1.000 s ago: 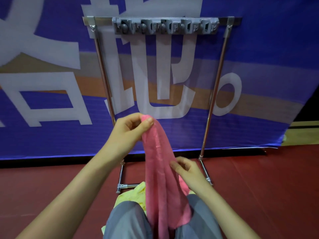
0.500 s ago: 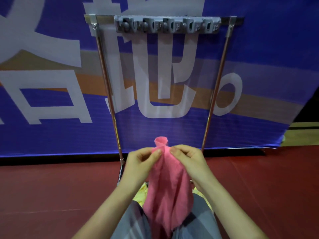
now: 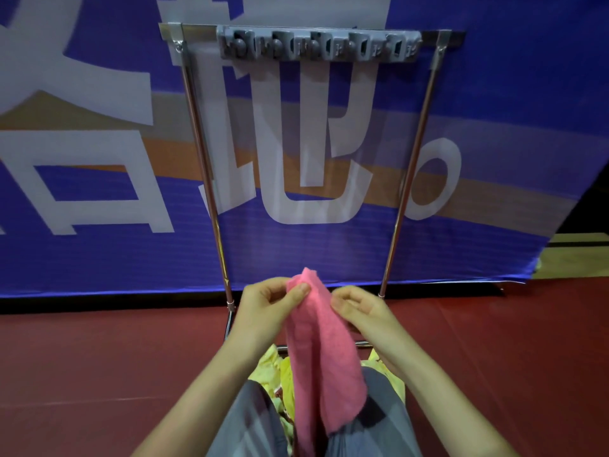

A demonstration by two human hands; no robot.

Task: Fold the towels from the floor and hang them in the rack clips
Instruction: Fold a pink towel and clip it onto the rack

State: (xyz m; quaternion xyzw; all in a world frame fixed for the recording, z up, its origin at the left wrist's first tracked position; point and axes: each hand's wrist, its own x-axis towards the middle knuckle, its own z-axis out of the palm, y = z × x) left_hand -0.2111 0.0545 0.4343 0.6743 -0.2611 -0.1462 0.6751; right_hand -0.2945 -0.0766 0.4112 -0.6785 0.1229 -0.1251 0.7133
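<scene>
**Q:** Where is the towel?

**A:** A pink towel [image 3: 319,351] hangs in a narrow strip in front of the person's grey-clad knees [image 3: 244,420]. The left hand [image 3: 263,311] pinches its top end between thumb and fingers. The right hand [image 3: 359,308], fingers curled, pinches the edge just beside it.

**Q:** Which step is this?

**A:** Folding, probably nearly finished. The grey rack clips [image 3: 318,46] sit well above and hold nothing. Next, the top end needs lifting and pushing into one clip. Yellow towels [image 3: 268,367] wait on the red floor [image 3: 99,357].

open gap between rack poles [image 3: 202,159] | clip bar [image 3: 318,46] above | banner [image 3: 494,94] behind
</scene>
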